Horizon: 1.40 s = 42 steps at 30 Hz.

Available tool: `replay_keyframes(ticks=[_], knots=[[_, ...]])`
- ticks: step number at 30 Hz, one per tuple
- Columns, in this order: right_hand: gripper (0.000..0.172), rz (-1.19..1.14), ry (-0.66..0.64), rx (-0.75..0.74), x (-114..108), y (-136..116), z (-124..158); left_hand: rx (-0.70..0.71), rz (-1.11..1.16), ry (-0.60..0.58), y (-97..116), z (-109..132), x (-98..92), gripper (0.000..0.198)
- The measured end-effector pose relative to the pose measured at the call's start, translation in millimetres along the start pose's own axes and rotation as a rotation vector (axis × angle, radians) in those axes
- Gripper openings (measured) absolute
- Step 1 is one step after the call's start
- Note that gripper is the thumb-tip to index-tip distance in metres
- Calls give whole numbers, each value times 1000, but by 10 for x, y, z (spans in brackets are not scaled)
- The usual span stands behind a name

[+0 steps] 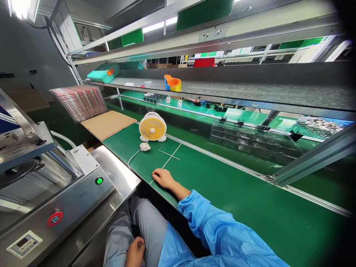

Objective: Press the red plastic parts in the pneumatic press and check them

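Note:
My right hand (pixel 164 178) lies palm down and open on the green table (pixel 222 185) near its front edge, blue sleeve behind it. It holds nothing. My left hand (pixel 135 252) rests on my lap with the fingers curled shut and nothing visible in them. A thin metal rod (pixel 169 154) lies on the table just beyond the right hand. A small yellow and white fan (pixel 152 128) stands further back. A white cable with a bundled knot (pixel 145 147) runs in front of the fan.
A steel machine (pixel 83 200) with a lit green button (pixel 99 180) and a red button (pixel 55 218) stands at my left. Behind it are a cardboard sheet (pixel 108 123) and stacked clear trays (pixel 79 102). More clear trays (pixel 253 137) sit on the conveyor; tape rolls (pixel 172 83) are on the shelf.

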State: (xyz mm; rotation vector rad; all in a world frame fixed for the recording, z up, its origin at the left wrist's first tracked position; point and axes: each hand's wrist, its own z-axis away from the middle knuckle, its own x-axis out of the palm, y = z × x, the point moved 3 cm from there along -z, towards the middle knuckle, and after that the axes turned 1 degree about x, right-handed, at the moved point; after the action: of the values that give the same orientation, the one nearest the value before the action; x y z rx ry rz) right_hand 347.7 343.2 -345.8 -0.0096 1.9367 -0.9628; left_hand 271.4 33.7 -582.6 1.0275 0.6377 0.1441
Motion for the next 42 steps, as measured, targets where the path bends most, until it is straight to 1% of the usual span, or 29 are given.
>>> replay_keyframes(ticks=[9, 13, 17, 23, 25, 28, 34, 42], knots=[[11, 0, -17, 16, -36, -36, 6, -23, -3, 5, 67, 17, -12, 24], [11, -2, -22, 22, -41, -43, 8, -23, -24, 4, 82, 26, -18, 21], [11, -2, -20, 26, -43, -46, 7, -12, -23, -2, 27, 6, -3, 19], [11, 6, -26, 23, -45, -45, 8, 17, -30, 4, -175, -72, 67, 17], [11, 6, -25, 21, -46, -46, 7, 34, -21, 7, -211, -86, 78, 16], [11, 3, -23, 19, -48, -49, 6, 44, -17, 6, -193, -81, 69, 18], [12, -1, -27, 21, -55, -58, 10, 12, -24, 8, -98, -47, 39, 25], [12, -2, -26, 25, -49, -51, 8, 6, -4, 2, -177, -86, 68, 28]])
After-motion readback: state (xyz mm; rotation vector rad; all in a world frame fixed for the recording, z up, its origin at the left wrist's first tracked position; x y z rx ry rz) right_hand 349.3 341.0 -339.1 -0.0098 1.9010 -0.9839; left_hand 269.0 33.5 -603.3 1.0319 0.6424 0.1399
